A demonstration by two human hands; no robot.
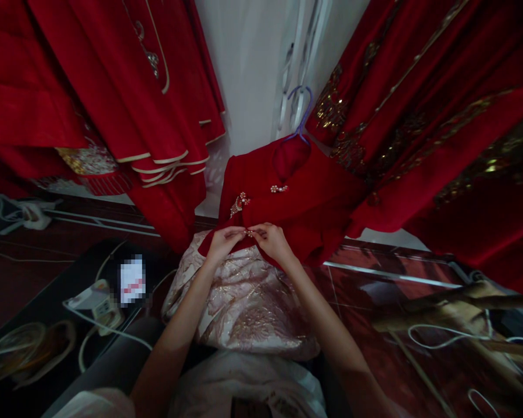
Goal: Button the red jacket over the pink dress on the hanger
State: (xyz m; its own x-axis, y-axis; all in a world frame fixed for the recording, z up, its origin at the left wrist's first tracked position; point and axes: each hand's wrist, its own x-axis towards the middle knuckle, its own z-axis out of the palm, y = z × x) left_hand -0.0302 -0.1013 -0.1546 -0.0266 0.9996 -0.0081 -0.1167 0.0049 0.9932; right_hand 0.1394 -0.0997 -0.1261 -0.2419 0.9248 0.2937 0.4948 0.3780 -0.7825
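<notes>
A red dress top [305,203] on a purple hanger [304,110] lies across my lap over a shiny pinkish-white patterned cloth [261,307]. My left hand [226,239] pinches the red garment's edge at a small beaded fastening [249,233]. From the other side my right hand [268,237] pinches the same spot, fingertips nearly meeting. Beaded ornaments [239,203] and a small jewelled piece [279,188] decorate the red fabric just above my hands. The fastening itself is too small to make out clearly.
Red garments with gold trim [157,116] hang at the left, and more with gold sequins [418,128] hang at the right. A dark bench [52,290] holds a power strip [100,307] with white cords and a glowing blurred screen [131,280]. Wooden pieces [457,313] lie at the right.
</notes>
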